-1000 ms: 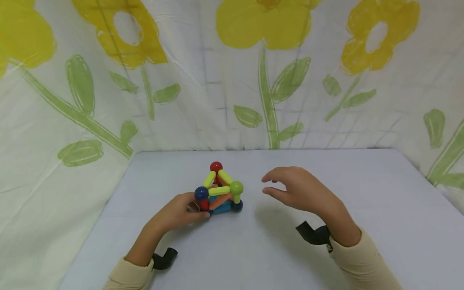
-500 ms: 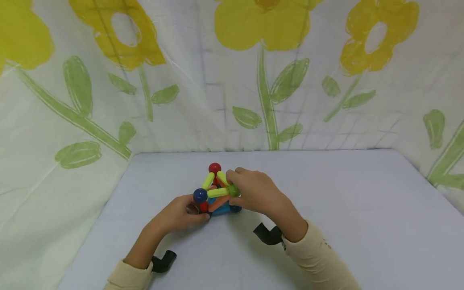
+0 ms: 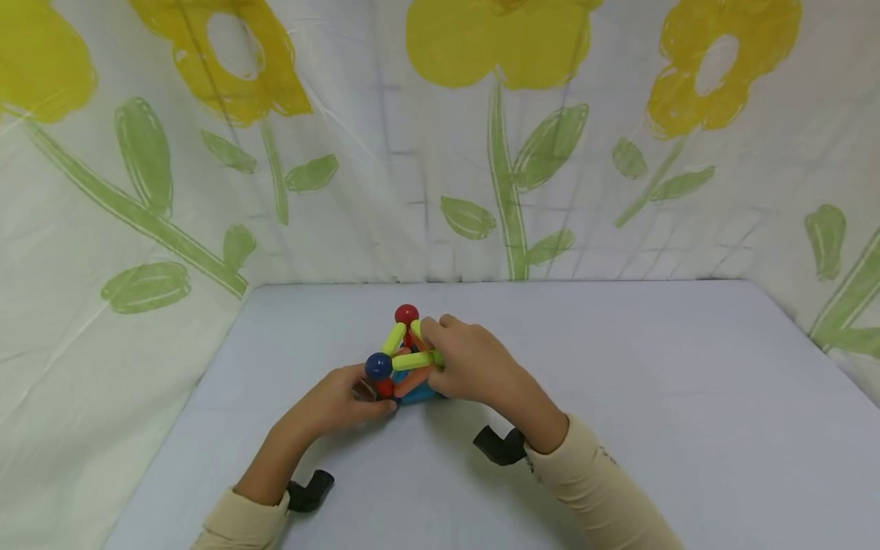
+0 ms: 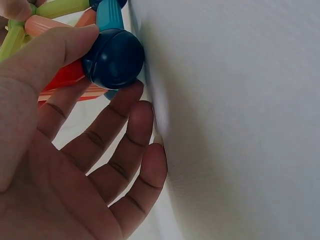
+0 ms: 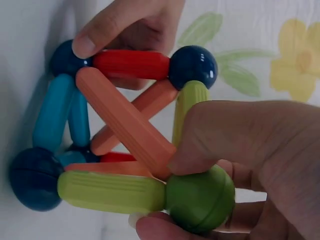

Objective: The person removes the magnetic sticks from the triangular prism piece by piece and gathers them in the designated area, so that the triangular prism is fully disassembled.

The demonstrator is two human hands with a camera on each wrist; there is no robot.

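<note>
A toy frame of magnetic balls and rods (image 3: 412,360) stands on the table, with a red ball (image 3: 406,314) at its far top corner. My left hand (image 3: 341,400) holds its lower left corner, the thumb on a dark blue ball (image 4: 117,60) and the fingers curled behind and below. My right hand (image 3: 476,362) grips the green ball (image 5: 200,197) at the upper right corner, thumb on one side and fingers on the other. Orange rods (image 5: 125,120), a red rod (image 5: 131,64), blue rods and yellow-green rods (image 5: 111,191) join the balls. My right hand hides part of the frame's right side in the head view.
The frame rests on a white table (image 3: 619,397). Behind it hangs a white cloth (image 3: 330,229) printed with yellow flowers. Black curved pieces (image 3: 311,490) stick out at both sleeve cuffs.
My right hand has moved left from beside the toy frame and taken hold of its green ball. My left hand has stayed at the lower left corner.
</note>
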